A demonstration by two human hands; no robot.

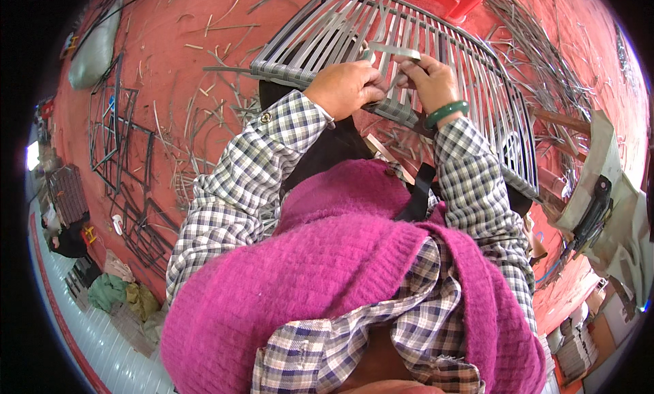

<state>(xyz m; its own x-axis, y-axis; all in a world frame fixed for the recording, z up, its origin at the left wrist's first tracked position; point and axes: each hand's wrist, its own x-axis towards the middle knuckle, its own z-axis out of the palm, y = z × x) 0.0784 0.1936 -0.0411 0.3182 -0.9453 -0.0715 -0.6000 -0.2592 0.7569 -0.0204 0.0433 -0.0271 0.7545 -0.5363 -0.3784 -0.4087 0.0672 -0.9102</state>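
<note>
A flat frame [470,73] strung with parallel grey strips lies across my lap, its near edge wrapped in woven strip. A pale flat strip [394,50] loops above that edge between my hands. My right hand [432,86], with a green bangle [446,113] on the wrist, pinches the strip between thumb and fingers. At the frame's near edge my left hand [346,88] is closed, fingers curled toward the strip. What lies in its fingertips is hidden.
Loose strip scraps litter the red floor [177,60]. A bundle of strips [545,60] lies at the right. Bare dark metal frames [122,142] and a pale sack [95,56] are at the left. A red plastic piece [453,0] stands beyond; a black-handled tool [593,213] is near right.
</note>
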